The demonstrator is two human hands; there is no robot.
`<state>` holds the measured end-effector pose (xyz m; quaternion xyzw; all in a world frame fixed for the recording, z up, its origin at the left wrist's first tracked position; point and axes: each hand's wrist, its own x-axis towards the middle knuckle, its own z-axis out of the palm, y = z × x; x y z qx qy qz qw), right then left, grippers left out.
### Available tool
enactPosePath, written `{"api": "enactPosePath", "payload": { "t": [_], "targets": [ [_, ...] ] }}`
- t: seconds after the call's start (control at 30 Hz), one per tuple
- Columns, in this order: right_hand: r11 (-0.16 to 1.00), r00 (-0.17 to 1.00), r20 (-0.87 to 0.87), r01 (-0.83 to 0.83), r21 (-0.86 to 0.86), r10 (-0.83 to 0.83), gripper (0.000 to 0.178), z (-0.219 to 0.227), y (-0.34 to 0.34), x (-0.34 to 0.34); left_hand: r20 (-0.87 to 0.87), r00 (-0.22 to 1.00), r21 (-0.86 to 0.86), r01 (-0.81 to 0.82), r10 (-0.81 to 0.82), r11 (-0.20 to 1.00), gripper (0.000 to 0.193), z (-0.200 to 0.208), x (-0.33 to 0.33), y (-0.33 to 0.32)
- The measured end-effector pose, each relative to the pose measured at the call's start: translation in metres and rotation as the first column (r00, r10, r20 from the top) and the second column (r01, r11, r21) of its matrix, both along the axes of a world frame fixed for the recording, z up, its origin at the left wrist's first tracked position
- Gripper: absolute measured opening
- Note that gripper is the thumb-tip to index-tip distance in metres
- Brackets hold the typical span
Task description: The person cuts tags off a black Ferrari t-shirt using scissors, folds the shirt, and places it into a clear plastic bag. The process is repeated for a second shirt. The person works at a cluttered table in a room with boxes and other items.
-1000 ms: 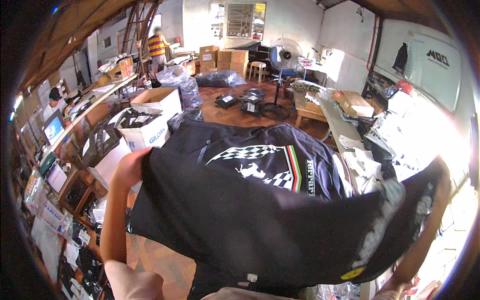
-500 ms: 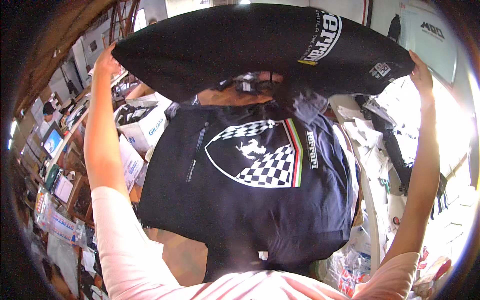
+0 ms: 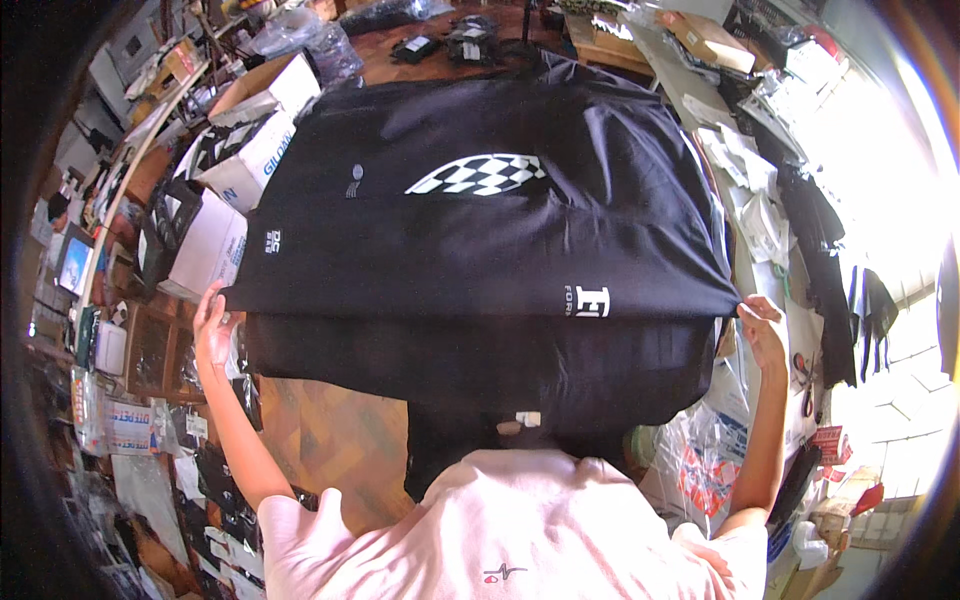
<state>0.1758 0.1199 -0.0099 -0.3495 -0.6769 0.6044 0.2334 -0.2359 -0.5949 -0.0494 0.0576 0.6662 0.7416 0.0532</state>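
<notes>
Two hands (image 3: 211,328) (image 3: 763,332) wide apart, arms (image 3: 245,440) (image 3: 762,430) outstretched, pinching black cloth (image 3: 450,255).

The wooden floor (image 3: 330,425), in a patterned block layout, carries dark plastic-wrapped packs (image 3: 470,42) toward the far end. On the long pale table (image 3: 674,78) at the right lie a cardboard box (image 3: 708,40) and loose white papers (image 3: 750,172) (crumpled and overlapping). At the left, a long pale-edged bench (image 3: 148,138) bears a brown box (image 3: 183,60). Layered black garments (image 3: 470,245) hide whatever supports them.
</notes>
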Motion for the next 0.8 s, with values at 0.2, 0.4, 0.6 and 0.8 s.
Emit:
{"api": "enactPosePath", "payload": {
  "t": [0.2,0.4,0.6,0.8],
  "targets": [
    [1.000,0.994,-0.107,0.009,-0.019,-0.011,0.019,0.004,0.005,0.034,-0.097,0.995,-0.028,-0.003,0.000,1.000,0.040,0.000,0.025,-0.034],
    [0.987,0.971,0.179,-0.161,-0.014,0.161,0.016,0.012,-0.014,0.059,0.140,0.989,-0.272,0.083,-0.046,0.959,0.050,0.002,0.056,-0.039],
    [0.830,0.966,0.255,-0.169,0.532,0.033,0.023,0.042,-0.012,-0.058,-0.436,0.871,-0.481,-0.012,-0.228,0.877,0.034,0.064,0.014,0.141],
    [0.751,0.951,0.264,-0.291,0.593,0.161,0.032,0.007,-0.013,-0.227,-0.496,0.607,-0.699,0.145,-0.621,0.700,0.070,0.014,0.024,0.407]
  ]
}}
